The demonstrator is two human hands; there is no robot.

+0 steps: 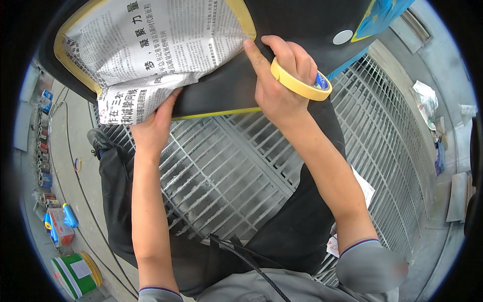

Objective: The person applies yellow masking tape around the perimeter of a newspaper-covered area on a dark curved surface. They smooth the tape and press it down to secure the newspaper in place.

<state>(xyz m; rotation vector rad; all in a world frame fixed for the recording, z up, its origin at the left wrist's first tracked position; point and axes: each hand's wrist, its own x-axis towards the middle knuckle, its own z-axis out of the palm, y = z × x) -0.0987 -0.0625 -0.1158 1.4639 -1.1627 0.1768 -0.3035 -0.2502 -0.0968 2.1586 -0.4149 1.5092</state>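
Observation:
A sheet of newspaper (176,43) covers part of a large black panel (221,93), with yellow masking tape (75,70) along its edge. My left hand (153,128) grips the loose lower part of the sheet, its fingers hidden beneath the paper and its thumb on the panel. A roll of yellow masking tape (301,90) hangs around the fingers of my right hand (282,83). The index finger of that hand presses the taped corner at the sheet's right side. The other fingers are curled.
I sit over a metal floor grating (226,171). Blue film (385,17) covers the panel's upper right. A green bucket (75,274), a red-and-white box (61,226) and several cans stand on the left. Cables (83,196) cross the floor there; crumpled plastic (425,103) lies right.

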